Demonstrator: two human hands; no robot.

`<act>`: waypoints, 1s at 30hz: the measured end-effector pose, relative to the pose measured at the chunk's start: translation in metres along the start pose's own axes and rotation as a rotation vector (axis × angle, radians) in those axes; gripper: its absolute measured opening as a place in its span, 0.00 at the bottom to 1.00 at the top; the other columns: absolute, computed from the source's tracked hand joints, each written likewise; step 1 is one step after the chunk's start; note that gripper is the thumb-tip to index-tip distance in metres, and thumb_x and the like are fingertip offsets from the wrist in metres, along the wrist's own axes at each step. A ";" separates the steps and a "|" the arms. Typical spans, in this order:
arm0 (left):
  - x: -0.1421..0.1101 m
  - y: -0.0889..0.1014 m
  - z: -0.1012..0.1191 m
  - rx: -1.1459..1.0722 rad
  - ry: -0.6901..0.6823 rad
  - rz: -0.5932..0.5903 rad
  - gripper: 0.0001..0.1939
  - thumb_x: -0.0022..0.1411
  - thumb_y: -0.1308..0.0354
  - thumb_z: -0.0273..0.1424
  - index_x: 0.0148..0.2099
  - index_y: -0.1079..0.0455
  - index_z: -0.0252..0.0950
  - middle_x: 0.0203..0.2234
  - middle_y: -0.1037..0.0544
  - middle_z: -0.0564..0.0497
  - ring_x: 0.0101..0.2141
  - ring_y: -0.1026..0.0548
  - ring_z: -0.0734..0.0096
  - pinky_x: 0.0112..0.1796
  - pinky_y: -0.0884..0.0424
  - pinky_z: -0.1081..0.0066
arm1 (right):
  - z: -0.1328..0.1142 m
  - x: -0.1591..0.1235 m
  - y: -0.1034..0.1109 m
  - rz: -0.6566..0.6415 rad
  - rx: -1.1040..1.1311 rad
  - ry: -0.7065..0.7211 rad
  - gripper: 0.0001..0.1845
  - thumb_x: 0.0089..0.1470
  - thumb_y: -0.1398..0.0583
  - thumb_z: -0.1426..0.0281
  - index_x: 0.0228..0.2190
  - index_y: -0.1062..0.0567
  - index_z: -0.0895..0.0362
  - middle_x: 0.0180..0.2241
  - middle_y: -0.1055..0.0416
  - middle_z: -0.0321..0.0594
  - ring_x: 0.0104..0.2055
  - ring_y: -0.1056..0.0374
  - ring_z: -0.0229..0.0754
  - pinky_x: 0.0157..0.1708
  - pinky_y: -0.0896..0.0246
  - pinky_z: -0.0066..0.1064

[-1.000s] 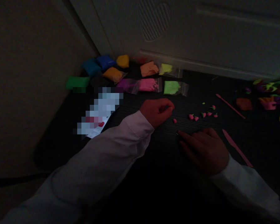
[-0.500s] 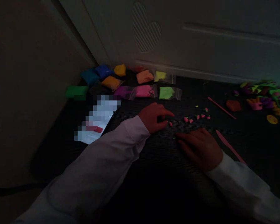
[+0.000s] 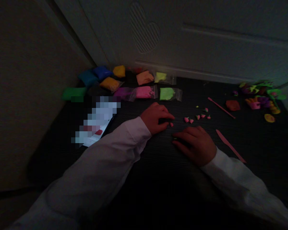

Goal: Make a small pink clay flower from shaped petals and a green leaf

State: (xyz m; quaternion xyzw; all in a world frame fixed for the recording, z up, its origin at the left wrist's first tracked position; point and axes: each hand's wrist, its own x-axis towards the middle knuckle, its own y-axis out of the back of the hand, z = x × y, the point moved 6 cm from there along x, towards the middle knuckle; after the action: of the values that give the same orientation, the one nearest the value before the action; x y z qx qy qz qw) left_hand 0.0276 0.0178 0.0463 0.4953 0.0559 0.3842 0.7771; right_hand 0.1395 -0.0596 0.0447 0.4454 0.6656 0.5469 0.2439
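My left hand (image 3: 157, 118) rests on the dark table with thumb and forefinger apart. A small pink clay piece (image 3: 171, 124) sits just by its thumb tip. Lower to the right, my right hand (image 3: 195, 145) has thumb and forefinger around a tiny green clay piece (image 3: 175, 138), pinched near the tips. Beyond the hands lie several small pink clay pieces with green tops, such as one pink clay strawberry shape (image 3: 186, 119). A tiny yellow-green bit (image 3: 197, 106) lies behind them.
A pink modelling knife (image 3: 230, 145) and a thin pink clay tool (image 3: 221, 108) lie to the right, near a red clay lump (image 3: 232, 105) and colourful clay figures (image 3: 260, 99). Clay packets (image 3: 145, 92) line the back left. A lit phone (image 3: 96, 127) lies beside my left forearm.
My right thumb and forefinger have come around the green piece, which lay at the forefinger's tip before. My left thumb and forefinger have drawn slightly nearer each other. The view has shifted a little.
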 end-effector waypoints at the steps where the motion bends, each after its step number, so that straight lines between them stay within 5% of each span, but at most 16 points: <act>1: 0.000 0.001 0.000 -0.002 0.004 0.008 0.13 0.48 0.47 0.30 0.39 0.29 0.38 0.31 0.28 0.50 0.33 0.35 0.71 0.36 0.40 0.69 | -0.001 0.000 0.000 0.006 -0.007 0.004 0.13 0.51 0.48 0.62 0.36 0.29 0.52 0.30 0.31 0.37 0.32 0.37 0.39 0.33 0.49 0.33; 17: 0.000 0.003 0.002 -0.039 0.002 0.043 0.15 0.46 0.48 0.24 0.38 0.29 0.35 0.29 0.28 0.50 0.32 0.34 0.73 0.37 0.39 0.69 | 0.005 0.001 0.002 -0.045 0.123 0.019 0.09 0.51 0.48 0.69 0.33 0.29 0.56 0.33 0.32 0.39 0.36 0.37 0.38 0.37 0.42 0.34; 30: 0.000 0.003 0.002 -0.042 -0.004 0.031 0.12 0.50 0.48 0.30 0.38 0.30 0.34 0.29 0.27 0.50 0.32 0.33 0.73 0.37 0.40 0.69 | 0.006 0.001 0.005 -0.032 0.123 0.055 0.13 0.50 0.48 0.74 0.39 0.30 0.55 0.35 0.33 0.40 0.36 0.37 0.38 0.36 0.40 0.32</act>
State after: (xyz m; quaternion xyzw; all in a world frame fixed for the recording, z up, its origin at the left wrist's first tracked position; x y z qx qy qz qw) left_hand 0.0273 0.0169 0.0496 0.4804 0.0386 0.3965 0.7814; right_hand 0.1451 -0.0556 0.0476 0.4337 0.7115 0.5130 0.2060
